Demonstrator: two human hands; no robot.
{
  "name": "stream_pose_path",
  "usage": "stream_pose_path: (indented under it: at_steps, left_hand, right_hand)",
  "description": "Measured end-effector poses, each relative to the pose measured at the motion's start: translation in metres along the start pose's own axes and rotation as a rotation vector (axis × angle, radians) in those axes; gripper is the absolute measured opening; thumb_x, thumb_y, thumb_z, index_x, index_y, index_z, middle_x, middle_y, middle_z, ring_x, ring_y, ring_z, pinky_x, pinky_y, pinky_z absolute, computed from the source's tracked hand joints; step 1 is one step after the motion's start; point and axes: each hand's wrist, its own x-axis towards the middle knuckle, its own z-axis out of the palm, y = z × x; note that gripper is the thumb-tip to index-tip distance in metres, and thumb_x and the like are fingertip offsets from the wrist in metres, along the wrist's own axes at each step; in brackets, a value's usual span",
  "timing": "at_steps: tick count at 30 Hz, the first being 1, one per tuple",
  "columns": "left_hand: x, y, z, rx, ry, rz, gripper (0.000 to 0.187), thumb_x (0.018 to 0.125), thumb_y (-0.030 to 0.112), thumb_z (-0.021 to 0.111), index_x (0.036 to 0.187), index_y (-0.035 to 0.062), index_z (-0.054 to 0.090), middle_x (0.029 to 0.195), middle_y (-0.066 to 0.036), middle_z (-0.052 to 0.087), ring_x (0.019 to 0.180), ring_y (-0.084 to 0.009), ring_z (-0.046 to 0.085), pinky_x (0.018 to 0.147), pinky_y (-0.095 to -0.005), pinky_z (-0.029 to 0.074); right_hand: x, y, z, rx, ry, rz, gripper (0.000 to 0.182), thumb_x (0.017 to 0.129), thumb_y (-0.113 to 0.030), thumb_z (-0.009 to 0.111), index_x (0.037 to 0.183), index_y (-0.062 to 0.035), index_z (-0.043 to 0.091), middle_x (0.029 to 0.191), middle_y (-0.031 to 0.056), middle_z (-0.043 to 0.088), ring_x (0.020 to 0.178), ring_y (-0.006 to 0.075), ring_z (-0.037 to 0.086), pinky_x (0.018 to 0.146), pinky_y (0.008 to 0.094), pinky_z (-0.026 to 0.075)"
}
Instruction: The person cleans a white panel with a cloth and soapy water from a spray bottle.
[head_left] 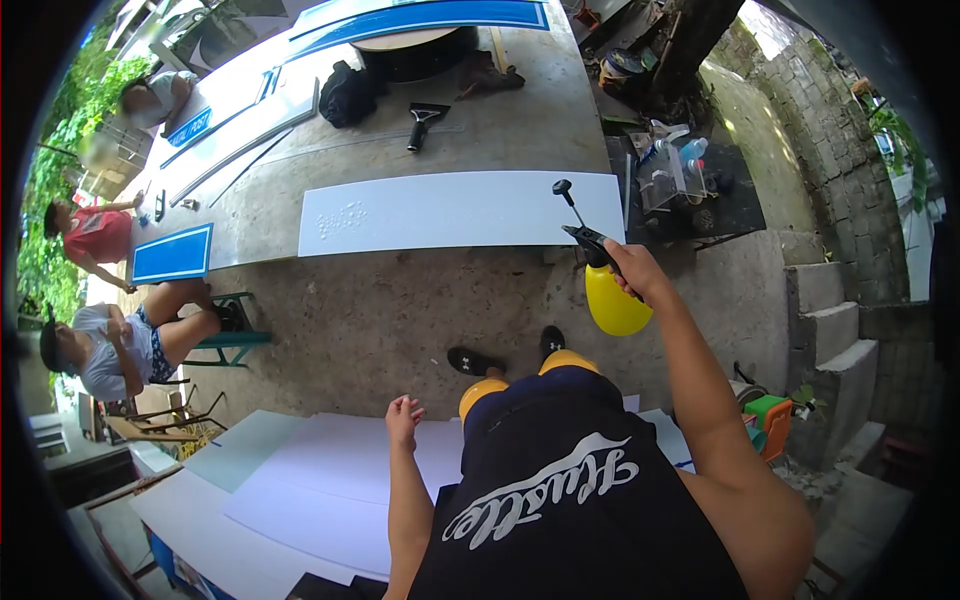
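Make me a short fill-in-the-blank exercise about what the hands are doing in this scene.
1. The right hand grips a spray bottle whose round plastic body is coloured ____.
2. The left hand is open and holds ____.
3. The long white rectangular panel lies flat on the concrete ____.

Missing words: yellow; nothing; ground

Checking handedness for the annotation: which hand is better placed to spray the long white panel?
Right. The right hand already grips the yellow spray bottle, nozzle toward the white panel. The left hand is empty, open and low by white sheets.
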Motion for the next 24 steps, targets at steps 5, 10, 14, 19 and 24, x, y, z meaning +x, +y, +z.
stream_pose_path:
  at_steps: [5,10,14,19,24]
  left_hand:
    - [-0.024,0.002,0.081,0.102,-0.092,0.047,0.028,0.103,0.027,0.057,0.123,0.0069,0.059,0.112,-0.01,0.071,0.083,-0.0165,0.07,0.068,-0.0267,0.05]
    - [-0.045,-0.035,0.129,0.206,-0.206,-0.006,0.03,0.103,0.029,0.058,0.125,0.0075,0.057,0.11,-0.009,0.071,0.081,-0.0163,0.07,0.07,-0.0278,0.051]
    - [-0.064,-0.043,0.127,0.208,-0.213,-0.042,0.031,0.102,0.028,0.059,0.125,0.0066,0.057,0.109,-0.009,0.072,0.08,-0.017,0.071,0.069,-0.0279,0.05]
    - [-0.06,-0.051,0.085,0.161,-0.078,-0.062,0.034,0.102,0.031,0.059,0.126,0.0078,0.056,0.113,-0.01,0.071,0.082,-0.0186,0.072,0.07,-0.0292,0.051]
    - [-0.058,-0.041,0.051,0.046,0.035,-0.064,0.033,0.102,0.032,0.057,0.124,0.0062,0.056,0.114,-0.011,0.07,0.083,-0.0195,0.071,0.07,-0.0306,0.05]
  right_hand:
    - [0.001,0.048,-0.067,0.037,0.02,0.014,0.056,0.099,-0.054,0.053,0.076,-0.0039,0.062,0.054,0.0001,0.052,0.042,0.008,0.048,0.041,0.0243,0.037]
    - [0.006,0.048,-0.076,-0.062,0.014,-0.045,0.059,0.099,-0.055,0.054,0.076,-0.0018,0.064,0.055,0.0023,0.054,0.044,0.0109,0.052,0.043,0.0269,0.04]
    - [0.018,0.018,-0.051,-0.082,-0.08,-0.118,0.062,0.098,-0.057,0.053,0.076,-0.0006,0.066,0.056,0.0039,0.056,0.047,0.0133,0.055,0.045,0.0292,0.042]
    - [0.036,-0.034,0.014,-0.084,-0.201,-0.178,0.064,0.097,-0.059,0.054,0.079,0.0005,0.069,0.059,0.0064,0.06,0.051,0.0162,0.059,0.05,0.0311,0.046]
    - [0.036,-0.089,0.082,-0.181,-0.268,-0.257,0.069,0.095,-0.064,0.049,0.087,0.0009,0.072,0.068,0.0124,0.066,0.063,0.0219,0.066,0.062,0.0352,0.052]
